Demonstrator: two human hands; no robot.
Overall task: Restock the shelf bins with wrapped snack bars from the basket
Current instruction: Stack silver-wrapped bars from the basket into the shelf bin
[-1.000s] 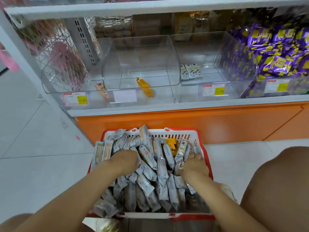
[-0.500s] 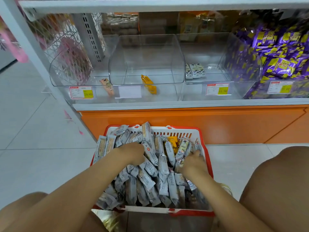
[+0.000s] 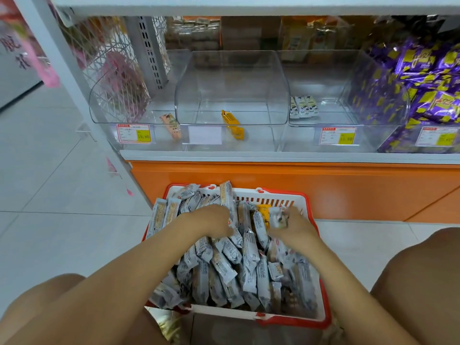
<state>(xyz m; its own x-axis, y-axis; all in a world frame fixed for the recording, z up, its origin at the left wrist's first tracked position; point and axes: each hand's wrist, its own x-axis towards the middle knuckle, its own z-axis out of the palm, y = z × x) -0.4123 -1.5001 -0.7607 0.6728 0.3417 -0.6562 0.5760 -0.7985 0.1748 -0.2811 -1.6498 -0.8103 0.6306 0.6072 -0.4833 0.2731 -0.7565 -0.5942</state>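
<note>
While the right hand (image 3: 297, 227) pinches a blurred bar (image 3: 278, 218) between thumb and curled fingers, just above the heap, the left hand (image 3: 214, 220) lies knuckles-up on the bars (image 3: 224, 267). Its fingers bend down among the wrappers, and whether they grip one cannot be told. Both hands are at the far end of the basket (image 3: 273, 199), red-rimmed with white lattice walls, which sits on the tiled floor (image 3: 62, 195) between the person's bare knees. Grey-white wrapped bars fill it in a loose pile, with something yellow showing near the far wall.

Beyond the basket is an orange base (image 3: 323, 188) topped by a white shelf (image 3: 249, 155). Clear bins stand side by side on it. The middle bin (image 3: 231, 78) holds one yellow bar (image 3: 232, 124). The left bin (image 3: 119, 113) holds one orange-pink bar (image 3: 171, 127). The right bin (image 3: 323, 78) holds a few white bars (image 3: 303, 109) at its back. Purple packs (image 3: 435, 83) are piled at the far right. Price tags (image 3: 134, 136) sit on the bin fronts.
</note>
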